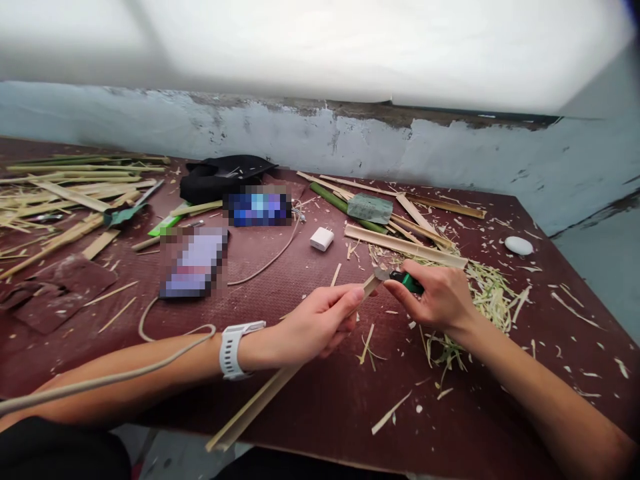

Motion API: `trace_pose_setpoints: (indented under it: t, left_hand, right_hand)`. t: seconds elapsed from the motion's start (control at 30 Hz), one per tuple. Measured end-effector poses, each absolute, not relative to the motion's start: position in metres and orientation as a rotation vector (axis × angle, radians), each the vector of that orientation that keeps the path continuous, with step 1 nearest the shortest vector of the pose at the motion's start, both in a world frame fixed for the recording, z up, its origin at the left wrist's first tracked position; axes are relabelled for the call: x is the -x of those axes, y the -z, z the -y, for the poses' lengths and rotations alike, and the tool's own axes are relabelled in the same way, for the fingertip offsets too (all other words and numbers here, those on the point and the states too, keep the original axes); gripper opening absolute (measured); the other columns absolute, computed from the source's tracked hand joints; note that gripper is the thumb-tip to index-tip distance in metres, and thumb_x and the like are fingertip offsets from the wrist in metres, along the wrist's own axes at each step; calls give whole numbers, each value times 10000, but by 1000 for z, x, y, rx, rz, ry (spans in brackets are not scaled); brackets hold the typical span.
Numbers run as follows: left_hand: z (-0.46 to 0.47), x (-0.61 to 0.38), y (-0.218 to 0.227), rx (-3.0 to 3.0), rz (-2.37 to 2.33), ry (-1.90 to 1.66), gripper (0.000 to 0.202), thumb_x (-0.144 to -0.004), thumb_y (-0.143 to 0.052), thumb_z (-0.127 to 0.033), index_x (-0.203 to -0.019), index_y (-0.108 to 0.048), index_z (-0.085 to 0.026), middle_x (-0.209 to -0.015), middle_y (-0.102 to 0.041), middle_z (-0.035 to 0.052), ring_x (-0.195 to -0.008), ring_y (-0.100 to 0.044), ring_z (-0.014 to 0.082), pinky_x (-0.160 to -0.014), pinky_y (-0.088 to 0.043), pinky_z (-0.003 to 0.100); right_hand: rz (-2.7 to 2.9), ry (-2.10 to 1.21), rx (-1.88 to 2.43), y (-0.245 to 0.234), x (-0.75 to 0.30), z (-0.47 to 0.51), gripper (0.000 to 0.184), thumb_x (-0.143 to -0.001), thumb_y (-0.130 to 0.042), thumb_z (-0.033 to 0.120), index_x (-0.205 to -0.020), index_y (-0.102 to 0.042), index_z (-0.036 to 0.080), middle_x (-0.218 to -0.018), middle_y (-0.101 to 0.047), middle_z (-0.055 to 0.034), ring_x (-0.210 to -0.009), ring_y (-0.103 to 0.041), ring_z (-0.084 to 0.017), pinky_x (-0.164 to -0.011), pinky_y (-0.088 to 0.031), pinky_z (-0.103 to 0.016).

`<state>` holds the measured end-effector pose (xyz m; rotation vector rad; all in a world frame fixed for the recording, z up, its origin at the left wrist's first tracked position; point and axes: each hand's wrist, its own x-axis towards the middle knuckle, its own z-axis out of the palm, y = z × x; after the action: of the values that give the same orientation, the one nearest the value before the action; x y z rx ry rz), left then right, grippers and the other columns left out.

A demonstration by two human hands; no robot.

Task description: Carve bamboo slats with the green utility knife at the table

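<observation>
On the dark red desk (330, 427), at left of centre, a phone (195, 263) with a blurred pale screen, and with a beige cord (173, 363) looping from its near end toward the left edge. Farther back, a second device (259, 208) with a blurred bluish screen, right in front of a black fabric item (220, 179). Curving between the two screens, a thin cable (274, 259). To the right, a white charger plug (321, 239); near the right edge, a white oval object (519, 245). Behind, a pale blue wall (270, 130) with peeling paint, below a bright white panel (350, 47).
</observation>
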<state>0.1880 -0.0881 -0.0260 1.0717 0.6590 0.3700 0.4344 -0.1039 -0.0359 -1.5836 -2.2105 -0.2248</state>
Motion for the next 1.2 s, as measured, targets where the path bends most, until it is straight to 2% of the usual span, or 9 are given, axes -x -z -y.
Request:
trace_pose_setpoints:
  t: [0.2, 0.3, 0.4, 0.53, 0.63, 0.73, 0.87, 0.97, 1.2]
  left_hand:
    - [80, -189, 27, -1044, -633, -356, 358, -1017, -479, -553, -1072, -547, -205, -651, -358, -95, -381, -228, 27, -324, -206, 130]
    - [75, -191, 29, -1106, -666, -399, 353, -1022, -475, -544, -1036, -554, -200, -638, -344, -92, -380, -247, 31, -327, -213, 130]
    - [71, -192, 29, -1032, -629, -273, 352, -1033, -439, -537, -1094, -557, -212, -643, -337, -91, -377, -180, 31, -321, -183, 140]
    - [71, -188, 31, -1211, -700, -416, 348, -1027, -479, -516, -1051, -573, -182, -632, -313, -88, -414, -249, 42, -337, -233, 134]
    - [75, -180, 29, -1178, -669, -331, 393, -1026, -470, -538, -1196, -570, -199, -644, -315, -88, -414, -240, 42, -333, -228, 135]
    - [78, -174, 26, -1065, -572, -190, 450, -1014, -481, -569, -1287, -556, -219, -675, -336, -83, -417, -217, 31, -334, -200, 131]
    - [78, -174, 26, -1019, -522, -174, 460, -1014, -483, -569, -1315, -561, -230, -690, -357, -79, -416, -225, 19, -340, -194, 118]
    - [78, -175, 30, -1016, -516, -189, 447, -1024, -472, -554, -1321, -553, -230, -686, -394, -76, -398, -278, 21, -333, -247, 117]
    - [76, -175, 35, -1003, -542, -249, 405, -1030, -463, -539, -1244, -540, -203, -647, -452, -78, -365, -363, 41, -316, -316, 127]
  right_hand:
    - [2188, 237, 1611, 38, -436, 95, 557, -962, -426, 686, -694, -548, 214, -517, -549, -14, -458, -504, -163, -497, -210, -280]
    - [2181, 189, 1634, 40, -435, 93, 556, -967, -410, 690, -719, -563, 217, -529, -549, -18, -474, -511, -174, -509, -223, -288]
    - [2179, 154, 1656, 42, -432, 93, 565, -968, -394, 698, -709, -553, 222, -523, -533, -21, -478, -501, -180, -516, -227, -295]
    - [2145, 55, 1663, 39, -438, 89, 558, -952, -422, 706, -692, -543, 228, -537, -532, -20, -483, -483, -172, -513, -240, -298]
    - [1929, -127, 1741, 32, -460, 84, 574, -979, -375, 684, -656, -523, 233, -503, -495, -3, -436, -424, -151, -486, -247, -304]
    - [1709, -107, 1800, 26, -481, 84, 572, -987, -387, 673, -625, -475, 239, -496, -451, 8, -460, -411, -150, -487, -247, -310]
    - [1820, -235, 1674, 28, -473, 93, 528, -992, -413, 651, -674, -481, 235, -545, -481, 13, -478, -423, -142, -498, -274, -309]
    - [1950, -306, 1579, 32, -455, 101, 512, -995, -418, 640, -689, -461, 232, -569, -479, 16, -506, -446, -143, -526, -297, -306]
    - [2071, -342, 1560, 33, -440, 111, 496, -1000, -414, 636, -709, -420, 234, -552, -448, 31, -492, -423, -136, -534, -282, -296]
